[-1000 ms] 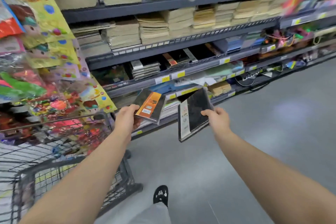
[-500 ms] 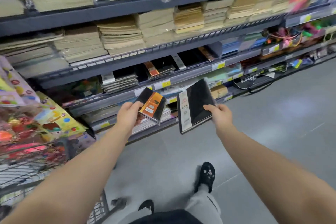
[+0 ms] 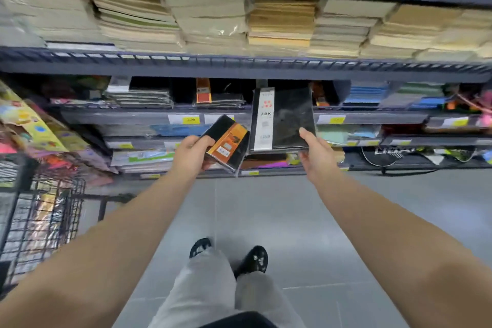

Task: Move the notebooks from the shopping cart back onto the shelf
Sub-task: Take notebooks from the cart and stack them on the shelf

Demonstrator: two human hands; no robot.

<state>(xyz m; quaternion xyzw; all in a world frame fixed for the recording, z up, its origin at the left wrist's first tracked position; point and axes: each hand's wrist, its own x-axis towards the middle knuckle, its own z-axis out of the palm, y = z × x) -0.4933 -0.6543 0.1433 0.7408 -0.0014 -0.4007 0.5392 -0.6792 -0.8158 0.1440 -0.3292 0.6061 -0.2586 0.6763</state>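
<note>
Carrying notebooks at frame centre, the right hand (image 3: 314, 153) is gripping the large black notebook (image 3: 283, 120) and the left hand (image 3: 193, 153) the small orange-banded notebook (image 3: 227, 142); sliding each flat onto its matching shelf stack (image 3: 219, 100) seems best.

The dark grey metal shelf (image 3: 239, 72) carries stacks of beige and tan paper notebooks (image 3: 282, 21) on its upper tier; lower down lie black notebooks with orange bands (image 3: 213, 96), blue pads (image 3: 367, 93) and yellow price tags (image 3: 190, 120).
</note>
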